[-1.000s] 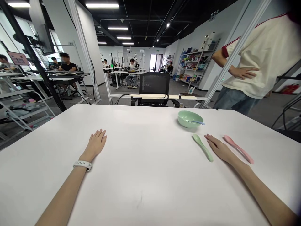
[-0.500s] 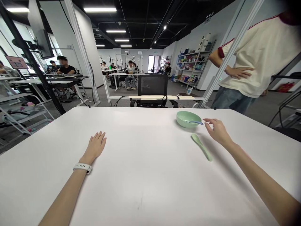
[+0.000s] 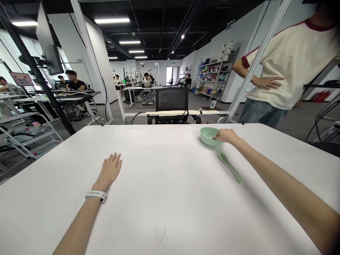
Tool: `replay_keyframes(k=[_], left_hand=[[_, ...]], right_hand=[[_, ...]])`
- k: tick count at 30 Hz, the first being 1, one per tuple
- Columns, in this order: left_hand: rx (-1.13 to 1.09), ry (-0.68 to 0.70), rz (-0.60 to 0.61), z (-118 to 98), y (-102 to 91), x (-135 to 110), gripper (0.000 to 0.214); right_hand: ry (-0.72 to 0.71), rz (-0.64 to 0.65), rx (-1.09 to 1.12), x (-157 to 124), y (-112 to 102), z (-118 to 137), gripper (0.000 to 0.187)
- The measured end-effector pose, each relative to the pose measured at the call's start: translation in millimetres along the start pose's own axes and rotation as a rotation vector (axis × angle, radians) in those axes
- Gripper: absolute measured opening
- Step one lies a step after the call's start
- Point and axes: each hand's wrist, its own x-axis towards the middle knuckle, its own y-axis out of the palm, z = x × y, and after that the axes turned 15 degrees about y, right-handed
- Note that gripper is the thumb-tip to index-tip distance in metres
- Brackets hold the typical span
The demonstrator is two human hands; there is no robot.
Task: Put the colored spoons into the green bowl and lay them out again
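Observation:
My right hand (image 3: 227, 135) reaches to the right rim of a pale green bowl (image 3: 208, 136) at the far side of the white table (image 3: 170, 198). Its fingers curl down over the rim, and what they pinch is hidden. A green spoon (image 3: 230, 167) lies on the table just in front of the bowl, beside my right forearm. My left hand (image 3: 110, 170) rests flat on the table at the left with fingers stretched out, holding nothing, and a white watch (image 3: 96, 195) sits on its wrist.
A person in a cream shirt (image 3: 289, 60) stands at the table's far right corner, hand on hip. Beyond the far edge are a black chair (image 3: 171, 101), metal frame posts, desks with seated people and shelving.
My right hand has left the table between the spoons and moved forward to the bowl's rim, closing there. My arm now covers the pink spoon. The left hand has stayed put.

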Motion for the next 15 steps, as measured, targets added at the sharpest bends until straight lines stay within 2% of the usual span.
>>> replay_keyframes(k=[5,8,12,15], left_hand=[[-0.001,-0.016,0.016,-6,-6.1,0,0.067],[-0.003,-0.011,0.014,-7,-7.4,-1,0.067],[0.003,-0.009,0.004,-6,-7.7,-1,0.067],[-0.011,0.008,0.019,-5,-7.4,-2,0.070]], right_hand=[[0.039,-0.005,0.035,-3,-1,10,0.026],[0.065,-0.066,0.088,-12,-5,9,0.034],[0.091,-0.188,0.167,-37,-7,-11,0.051],[0.119,-0.254,0.253,-62,6,-33,0.053]])
